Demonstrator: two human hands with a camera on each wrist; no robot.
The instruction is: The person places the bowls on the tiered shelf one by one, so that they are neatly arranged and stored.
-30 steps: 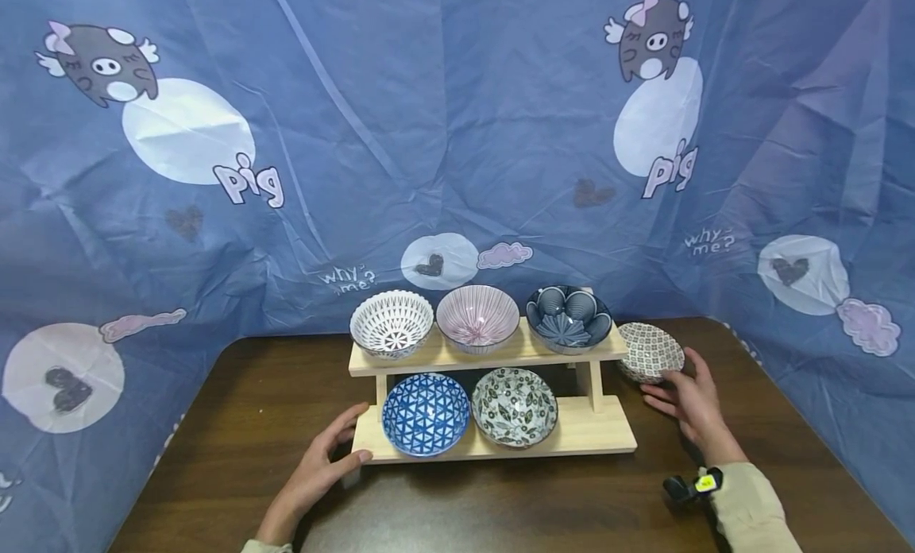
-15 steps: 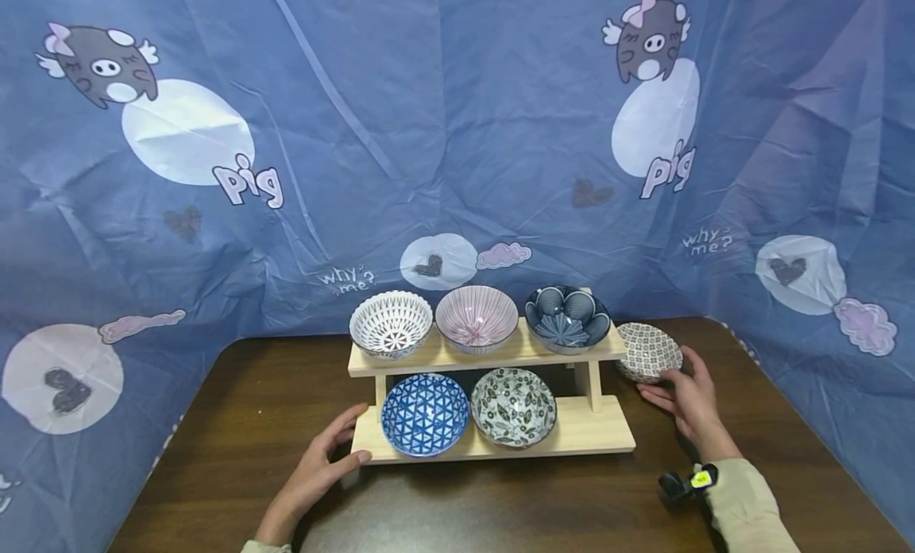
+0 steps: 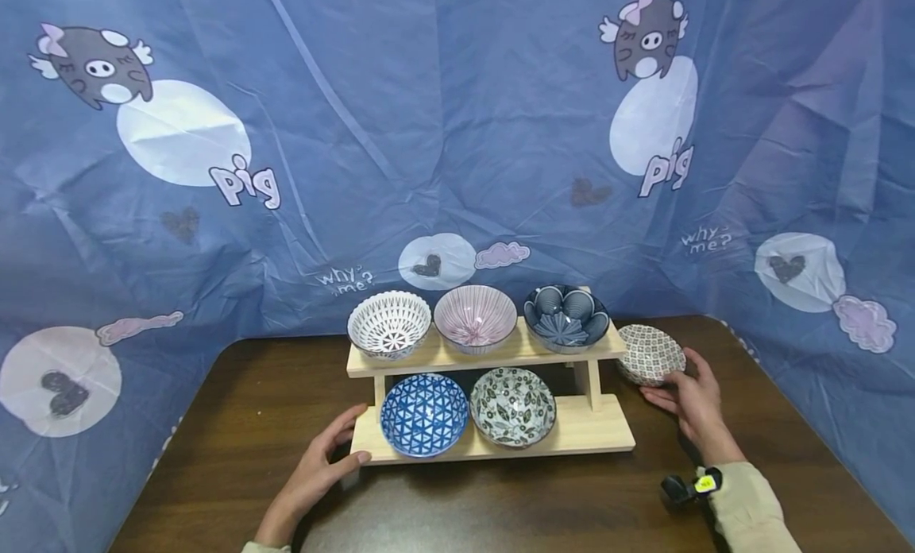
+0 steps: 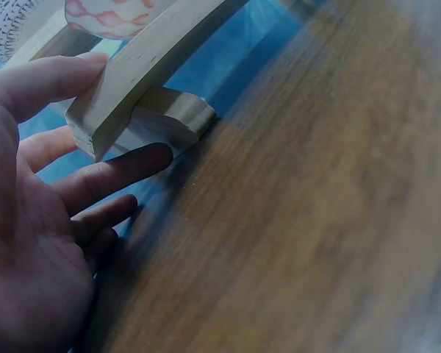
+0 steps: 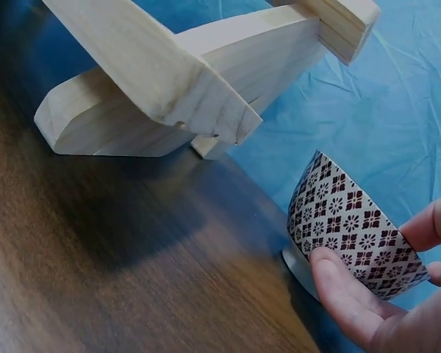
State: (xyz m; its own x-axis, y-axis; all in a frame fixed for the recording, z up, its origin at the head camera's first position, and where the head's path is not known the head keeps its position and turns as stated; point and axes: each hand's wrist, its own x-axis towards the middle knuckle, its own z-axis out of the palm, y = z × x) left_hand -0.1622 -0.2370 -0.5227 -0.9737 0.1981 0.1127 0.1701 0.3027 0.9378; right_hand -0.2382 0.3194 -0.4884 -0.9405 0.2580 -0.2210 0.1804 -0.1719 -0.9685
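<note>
My left hand (image 3: 322,462) holds the left end of the lower shelf of a two-tier wooden stand (image 3: 593,426), with the thumb at its front corner and a finger behind it. To the right of the stand, my right hand (image 3: 693,402) grips a small bowl (image 3: 650,353) with a dark flower-and-diamond pattern. In the right wrist view the thumb presses on the outside of the bowl (image 5: 349,228) and other fingers are at its rim. Whether its foot touches the table cannot be told.
On the top tier stand a white patterned bowl (image 3: 390,324), a pink-striped bowl (image 3: 476,319) and a dark blue bowl (image 3: 567,319). Below are a blue triangle-patterned bowl (image 3: 425,415) and a green leaf-patterned bowl (image 3: 513,407). A blue cloth (image 3: 500,140) hangs behind the brown table (image 3: 457,505).
The right hand and its bowl have shifted very slightly to the right since half a second ago. The left hand and the stand keep their places.
</note>
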